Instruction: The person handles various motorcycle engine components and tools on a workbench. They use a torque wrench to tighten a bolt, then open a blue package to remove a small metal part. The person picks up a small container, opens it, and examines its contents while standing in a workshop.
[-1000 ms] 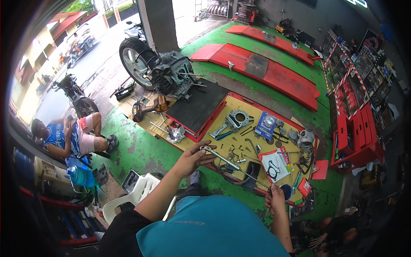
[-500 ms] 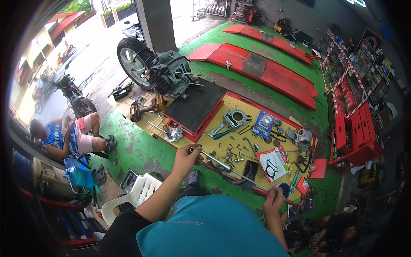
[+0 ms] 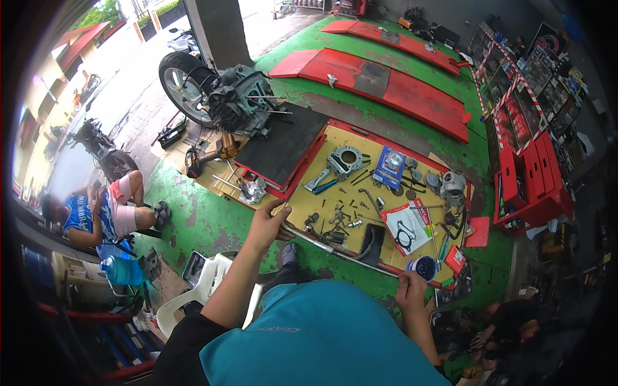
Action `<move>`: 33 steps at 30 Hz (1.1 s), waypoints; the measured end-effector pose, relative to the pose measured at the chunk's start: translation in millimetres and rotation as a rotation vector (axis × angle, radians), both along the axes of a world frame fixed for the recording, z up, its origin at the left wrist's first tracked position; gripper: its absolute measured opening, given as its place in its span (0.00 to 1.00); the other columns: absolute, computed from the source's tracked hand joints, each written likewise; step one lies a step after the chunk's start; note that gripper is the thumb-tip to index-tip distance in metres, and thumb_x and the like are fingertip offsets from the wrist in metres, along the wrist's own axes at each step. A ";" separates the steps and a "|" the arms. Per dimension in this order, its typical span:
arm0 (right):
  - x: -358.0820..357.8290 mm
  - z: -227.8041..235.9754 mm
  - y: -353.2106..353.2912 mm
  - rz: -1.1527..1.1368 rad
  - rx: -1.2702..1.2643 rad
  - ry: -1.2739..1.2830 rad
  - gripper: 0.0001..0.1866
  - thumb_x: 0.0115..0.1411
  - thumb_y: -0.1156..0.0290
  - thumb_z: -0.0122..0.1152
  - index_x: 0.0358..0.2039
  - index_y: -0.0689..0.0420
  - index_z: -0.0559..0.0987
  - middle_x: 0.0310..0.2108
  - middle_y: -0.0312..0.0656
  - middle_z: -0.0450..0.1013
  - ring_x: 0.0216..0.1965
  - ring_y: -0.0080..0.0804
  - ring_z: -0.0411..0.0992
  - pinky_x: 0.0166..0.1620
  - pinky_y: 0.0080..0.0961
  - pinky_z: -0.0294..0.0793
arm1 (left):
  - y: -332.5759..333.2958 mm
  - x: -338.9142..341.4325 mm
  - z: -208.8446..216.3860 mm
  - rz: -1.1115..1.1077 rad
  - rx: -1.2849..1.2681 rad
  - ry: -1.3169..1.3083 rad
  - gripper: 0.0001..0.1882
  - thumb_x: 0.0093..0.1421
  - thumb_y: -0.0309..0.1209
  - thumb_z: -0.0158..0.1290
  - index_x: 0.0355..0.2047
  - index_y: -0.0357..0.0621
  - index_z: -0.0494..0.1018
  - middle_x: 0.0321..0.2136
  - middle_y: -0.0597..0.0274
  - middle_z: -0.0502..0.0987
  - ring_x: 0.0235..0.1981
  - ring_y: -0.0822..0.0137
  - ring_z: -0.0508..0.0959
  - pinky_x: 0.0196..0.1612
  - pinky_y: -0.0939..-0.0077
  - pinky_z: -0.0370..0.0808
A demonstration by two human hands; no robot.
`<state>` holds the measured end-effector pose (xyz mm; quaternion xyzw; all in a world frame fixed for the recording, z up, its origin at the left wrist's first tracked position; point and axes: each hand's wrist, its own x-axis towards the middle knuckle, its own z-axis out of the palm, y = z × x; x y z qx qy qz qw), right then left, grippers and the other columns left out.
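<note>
My left hand (image 3: 267,225) is closed near the table's front left edge, thumb and fingers pinching the end of a long slim metal rod (image 3: 347,256). The rod slants right along the table's near rim and is hard to part from that edge. At its other end my right hand (image 3: 411,291) is closed, fingertips pinched together. Just beyond those fingers stands a small tub of dark blue stuff (image 3: 423,267). Bolts and small metal parts (image 3: 338,225) lie behind the rod, beside a black tray-like piece (image 3: 372,244).
The yellow-topped table (image 3: 322,193) also bears a cylinder block (image 3: 347,161), a gasket in packaging (image 3: 407,235) and a cylinder head (image 3: 452,185). An engine with wheel (image 3: 238,103) stands behind left. A white chair (image 3: 206,289) is beside me; a person (image 3: 96,215) sits at left.
My view has shifted, so the scene sits higher and slightly left. Both hands keep a similar pose. The rod's thick silver sleeve, plain before, no longer stands out between them.
</note>
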<state>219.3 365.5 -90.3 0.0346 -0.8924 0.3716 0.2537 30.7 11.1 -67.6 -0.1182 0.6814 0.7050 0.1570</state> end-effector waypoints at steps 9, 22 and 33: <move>-15.7 -1.3 4.8 -0.154 -0.601 -0.475 0.14 0.73 0.61 0.47 0.33 0.56 0.71 0.18 0.36 0.64 0.14 0.28 0.61 0.19 0.28 0.59 | 0.5 5.2 -0.4 -0.134 0.285 -0.030 0.19 0.73 0.38 0.48 0.55 0.36 0.72 0.32 0.60 0.77 0.30 0.66 0.83 0.33 0.76 0.80; -5.1 0.0 2.4 -0.021 0.162 0.138 0.11 0.69 0.71 0.52 0.29 0.60 0.73 0.22 0.44 0.73 0.22 0.35 0.73 0.28 0.33 0.70 | -2.8 0.1 0.8 -0.150 -0.204 -0.058 0.18 0.69 0.42 0.55 0.31 0.38 0.73 0.17 0.61 0.76 0.21 0.66 0.81 0.30 0.74 0.82; -16.9 -19.0 1.8 -0.250 -0.789 -0.620 0.16 0.72 0.62 0.52 0.32 0.60 0.74 0.19 0.33 0.66 0.18 0.22 0.63 0.22 0.25 0.62 | 32.2 15.7 -19.8 0.077 0.222 0.362 0.24 0.73 0.42 0.45 0.57 0.33 0.69 0.39 0.48 0.82 0.40 0.56 0.85 0.38 0.71 0.83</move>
